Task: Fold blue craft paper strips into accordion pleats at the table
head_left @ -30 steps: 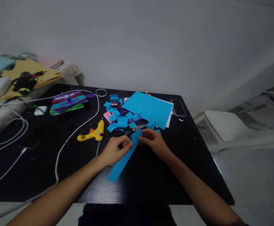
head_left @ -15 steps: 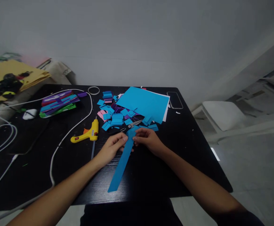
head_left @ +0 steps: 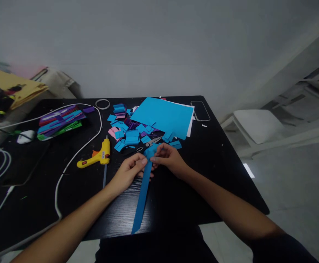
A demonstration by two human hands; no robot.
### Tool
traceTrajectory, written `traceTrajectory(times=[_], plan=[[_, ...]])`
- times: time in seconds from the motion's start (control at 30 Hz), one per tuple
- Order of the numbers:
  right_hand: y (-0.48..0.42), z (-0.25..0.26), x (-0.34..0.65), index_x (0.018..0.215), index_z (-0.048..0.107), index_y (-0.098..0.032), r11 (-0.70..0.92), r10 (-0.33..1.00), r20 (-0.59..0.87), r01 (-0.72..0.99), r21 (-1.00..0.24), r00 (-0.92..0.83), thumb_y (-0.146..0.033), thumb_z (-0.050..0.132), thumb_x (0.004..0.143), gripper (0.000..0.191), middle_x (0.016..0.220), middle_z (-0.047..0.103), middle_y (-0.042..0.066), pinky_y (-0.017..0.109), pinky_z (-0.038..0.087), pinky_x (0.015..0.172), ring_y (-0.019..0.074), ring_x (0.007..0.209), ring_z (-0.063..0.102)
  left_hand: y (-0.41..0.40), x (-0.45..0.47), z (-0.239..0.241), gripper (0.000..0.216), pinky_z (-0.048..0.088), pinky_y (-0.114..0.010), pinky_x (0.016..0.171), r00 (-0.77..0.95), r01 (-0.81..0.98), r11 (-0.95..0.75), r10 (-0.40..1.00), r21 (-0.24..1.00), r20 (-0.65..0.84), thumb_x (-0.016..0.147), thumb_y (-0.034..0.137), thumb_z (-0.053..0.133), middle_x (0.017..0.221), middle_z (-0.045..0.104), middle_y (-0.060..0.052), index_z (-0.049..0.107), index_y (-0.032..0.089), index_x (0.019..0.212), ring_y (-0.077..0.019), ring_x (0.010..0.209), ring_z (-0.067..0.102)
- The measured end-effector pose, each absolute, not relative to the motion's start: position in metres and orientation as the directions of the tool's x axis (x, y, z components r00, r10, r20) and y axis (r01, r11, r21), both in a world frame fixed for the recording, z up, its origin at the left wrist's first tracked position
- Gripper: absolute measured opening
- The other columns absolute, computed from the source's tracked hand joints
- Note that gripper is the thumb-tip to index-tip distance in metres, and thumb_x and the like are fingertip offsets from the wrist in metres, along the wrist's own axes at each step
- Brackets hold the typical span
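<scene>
My left hand (head_left: 128, 171) and my right hand (head_left: 168, 158) pinch the far end of a long blue paper strip (head_left: 142, 195) from both sides. The strip runs toward me over the black table (head_left: 203, 175), its near tip past the front edge. Just beyond my fingers lie scissors (head_left: 148, 144) and a heap of small blue, pink and purple paper pieces (head_left: 129, 133). A large blue paper sheet (head_left: 165, 117) rests behind the heap.
A yellow glue gun (head_left: 97, 157) lies left of my hands, its white cable (head_left: 74, 157) looping across the table. A stack of coloured strips (head_left: 59, 120), a tape ring (head_left: 102, 103) and a phone (head_left: 200, 110) sit farther back. A white stool (head_left: 256, 124) stands to the right.
The strip has swung from a slant to pointing nearly straight at me, its near tip now past the table edge. Both hands keep hold of its far end. The view shifted.
</scene>
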State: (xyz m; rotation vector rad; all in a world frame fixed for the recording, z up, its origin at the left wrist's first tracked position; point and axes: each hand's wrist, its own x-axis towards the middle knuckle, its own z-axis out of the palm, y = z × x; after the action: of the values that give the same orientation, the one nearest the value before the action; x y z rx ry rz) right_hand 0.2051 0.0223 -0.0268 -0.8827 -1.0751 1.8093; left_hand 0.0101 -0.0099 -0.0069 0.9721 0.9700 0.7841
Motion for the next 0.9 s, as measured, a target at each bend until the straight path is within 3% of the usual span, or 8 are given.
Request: traceTrajectory(times=[0.37, 0.9], plan=[[0.0222, -0.0277, 0.2040, 0.078, 0.066, -0.018, -0.238, 0.904, -0.108, -0.276, -0.931, -0.414, -0.030, 0.091, 0.071, 0.029, 0.068, 0.071, -0.003, 0.026, 0.056, 0.065, 0.0108, 0.060, 0.067, -0.0103, 0.0078, -0.0059, 0.041, 0.063, -0.028, 0.060, 0.362, -0.160, 0.412, 0.870, 0.897, -0.335, 0.080, 0.049, 0.083, 0.084, 0.075, -0.003, 0.061, 0.016, 0.091, -0.0184, 0.069, 0.075], [0.0207, -0.0256, 0.2032, 0.075, 0.060, -0.018, -0.247, 0.904, -0.120, -0.273, -0.930, -0.411, -0.041, 0.092, 0.069, 0.039, 0.065, 0.070, -0.004, 0.024, 0.056, 0.058, 0.0109, 0.057, 0.066, -0.0100, 0.0110, -0.0056, 0.044, 0.058, -0.023, 0.050, 0.377, -0.069, 0.326, 0.883, 0.943, -0.278, 0.076, 0.050, 0.085, 0.075, 0.065, 0.001, 0.060, 0.016, 0.090, -0.0126, 0.060, 0.065]])
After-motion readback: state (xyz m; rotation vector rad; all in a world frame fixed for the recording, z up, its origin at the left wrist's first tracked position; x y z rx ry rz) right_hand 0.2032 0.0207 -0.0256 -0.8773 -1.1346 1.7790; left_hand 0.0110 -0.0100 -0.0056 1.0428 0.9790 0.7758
